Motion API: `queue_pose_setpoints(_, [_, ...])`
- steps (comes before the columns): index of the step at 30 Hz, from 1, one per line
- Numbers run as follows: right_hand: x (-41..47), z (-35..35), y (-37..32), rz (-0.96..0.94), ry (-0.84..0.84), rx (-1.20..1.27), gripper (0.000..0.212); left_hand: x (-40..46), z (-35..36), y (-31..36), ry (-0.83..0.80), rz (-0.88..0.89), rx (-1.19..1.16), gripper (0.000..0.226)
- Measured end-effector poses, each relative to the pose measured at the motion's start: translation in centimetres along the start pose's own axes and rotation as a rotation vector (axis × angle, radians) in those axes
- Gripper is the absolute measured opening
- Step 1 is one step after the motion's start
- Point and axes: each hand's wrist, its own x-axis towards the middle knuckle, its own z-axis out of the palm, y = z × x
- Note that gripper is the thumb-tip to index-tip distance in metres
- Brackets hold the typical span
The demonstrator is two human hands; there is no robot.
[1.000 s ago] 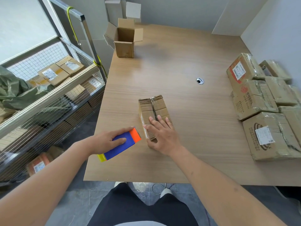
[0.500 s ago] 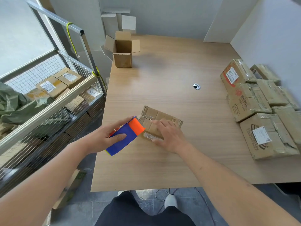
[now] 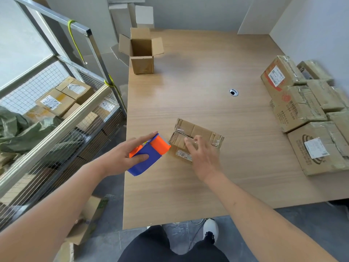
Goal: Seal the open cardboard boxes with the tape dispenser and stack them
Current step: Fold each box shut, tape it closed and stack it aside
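Note:
A small flat cardboard box lies on the wooden table, its flaps closed and shiny tape at both ends. My right hand rests on its near side, fingers spread and pressing it down. My left hand grips a blue and orange tape dispenser, whose orange end touches the box's left end. An open cardboard box stands upright at the table's far left corner, flaps spread.
Several taped boxes with labels are piled along the table's right edge. A wire cage cart holding more parcels stands left of the table. A round cable hole sits mid-table. Flattened cardboard lies on the floor.
The small box has been turned from lengthwise to crosswise under my right hand. My left hand has brought the dispenser up to the box's left end.

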Motion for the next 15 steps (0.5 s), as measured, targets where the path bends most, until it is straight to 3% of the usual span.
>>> queue_pose_setpoints(5, [-0.4,-0.9,1.1,-0.045,0.012,0.098,0.074,0.5,-0.1,0.8,-0.022,-0.006,-0.026,0.070])
queue_pose_setpoints(10, [-1.2,-2.1,4.4,-0.077,0.000,0.102,0.099,0.7,0.5,2.1,0.011,0.008,-0.051,0.071])
queue_pose_setpoints(15, [-1.8,-1.3,6.9,-0.116,0.070,0.140,0.076,0.4,2.1,3.0,0.062,0.006,-0.068,0.070])
